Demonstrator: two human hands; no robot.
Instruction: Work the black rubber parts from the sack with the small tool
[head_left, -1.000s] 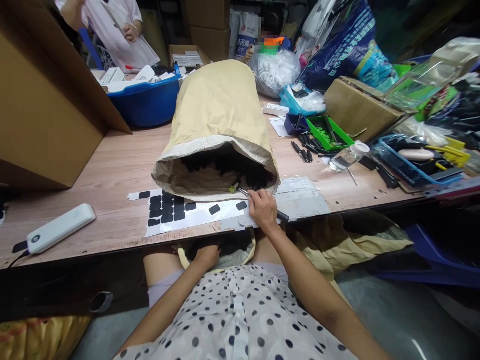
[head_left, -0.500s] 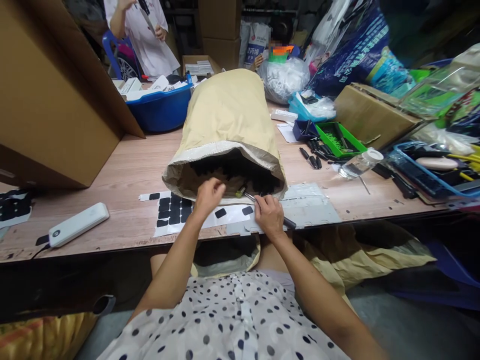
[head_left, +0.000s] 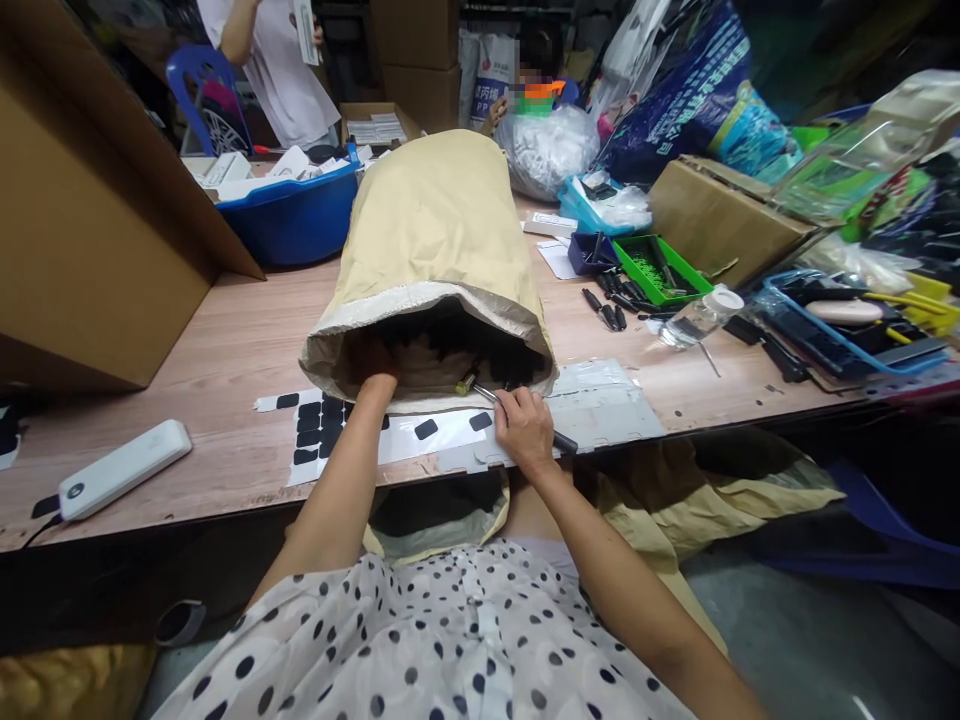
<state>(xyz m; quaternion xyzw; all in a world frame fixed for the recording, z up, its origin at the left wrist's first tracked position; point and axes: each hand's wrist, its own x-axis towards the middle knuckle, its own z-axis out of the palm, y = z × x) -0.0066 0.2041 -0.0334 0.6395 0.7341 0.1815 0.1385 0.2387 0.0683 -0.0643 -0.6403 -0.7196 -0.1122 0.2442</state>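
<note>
Single view, head-worn. Camera above and before the open end of the yellow sack (head_left: 442, 220), facing forward and down across the table (head_left: 262, 310); stacked cartons (head_left: 416, 95) behind sack, farther off.

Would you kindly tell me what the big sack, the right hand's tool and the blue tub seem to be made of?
Sack: perhaps woven plastic or coated paper, matte, with creases and a whitish folded rim.
Tool: the shaft looks like metal, from its silvery shine; the dark handle may be plastic or rubber.
Tub: probably smooth plastic, evenly blue with faint sheen.
</note>
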